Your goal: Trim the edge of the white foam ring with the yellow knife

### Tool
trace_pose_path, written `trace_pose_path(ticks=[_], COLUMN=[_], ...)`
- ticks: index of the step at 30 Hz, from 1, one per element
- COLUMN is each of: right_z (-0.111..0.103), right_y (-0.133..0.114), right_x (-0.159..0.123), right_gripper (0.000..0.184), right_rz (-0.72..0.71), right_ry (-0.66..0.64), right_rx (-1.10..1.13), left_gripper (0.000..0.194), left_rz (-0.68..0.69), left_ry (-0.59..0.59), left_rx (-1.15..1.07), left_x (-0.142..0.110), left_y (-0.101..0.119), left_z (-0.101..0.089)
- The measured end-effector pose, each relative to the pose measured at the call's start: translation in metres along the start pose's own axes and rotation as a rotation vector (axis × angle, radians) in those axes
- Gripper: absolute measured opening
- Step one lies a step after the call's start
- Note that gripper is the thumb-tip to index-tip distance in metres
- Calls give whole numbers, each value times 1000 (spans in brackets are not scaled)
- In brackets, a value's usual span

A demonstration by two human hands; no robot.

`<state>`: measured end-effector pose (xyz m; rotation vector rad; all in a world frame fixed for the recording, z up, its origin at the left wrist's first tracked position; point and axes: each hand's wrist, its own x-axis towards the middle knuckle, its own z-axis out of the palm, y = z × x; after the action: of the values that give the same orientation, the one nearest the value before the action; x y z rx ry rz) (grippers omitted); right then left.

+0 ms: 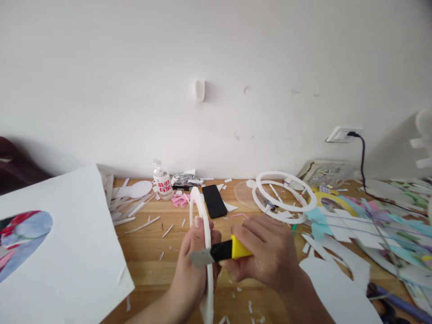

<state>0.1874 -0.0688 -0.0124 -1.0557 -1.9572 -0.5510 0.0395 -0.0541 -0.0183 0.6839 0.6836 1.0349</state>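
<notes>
My left hand (pixel 195 256) is closed around a white foam ring (pixel 200 203), held on edge above the wooden table with its thumb along the near side. In my right hand (pixel 265 252) is a utility knife (pixel 238 248) with a yellow and black handle. Its wide metal blade points left and lies across the ring's edge, just below my left thumb. Whether the blade has cut into the foam I cannot tell. The ring's lower end runs out of the bottom of the view.
A white board (pixel 84 216) with an oval opening lies left. Behind my hands are a phone (pixel 214 201), a plastic bottle (pixel 163 182) and more white rings (pixel 312 198). Coloured foam scraps (pixel 378 225) and scissors (pixel 388 299) crowd the right. Offcuts litter the table (pixel 148 256).
</notes>
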Motion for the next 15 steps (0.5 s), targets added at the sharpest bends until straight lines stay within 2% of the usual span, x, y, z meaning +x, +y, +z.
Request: trace_pose_path(ticks=[10, 15], right_z=[0, -2], right_y=[12, 10], right_x=[-5, -3], right_gripper=[35, 32], right_rz=[30, 37], right_ry=[16, 24], right_rx=[-67, -38], left_gripper=[54, 54], left_rz=[-46, -38], left_ry=[66, 8], left_rx=[-34, -23], left_x=[2, 2], left_y=[-4, -8], left_z=[0, -2])
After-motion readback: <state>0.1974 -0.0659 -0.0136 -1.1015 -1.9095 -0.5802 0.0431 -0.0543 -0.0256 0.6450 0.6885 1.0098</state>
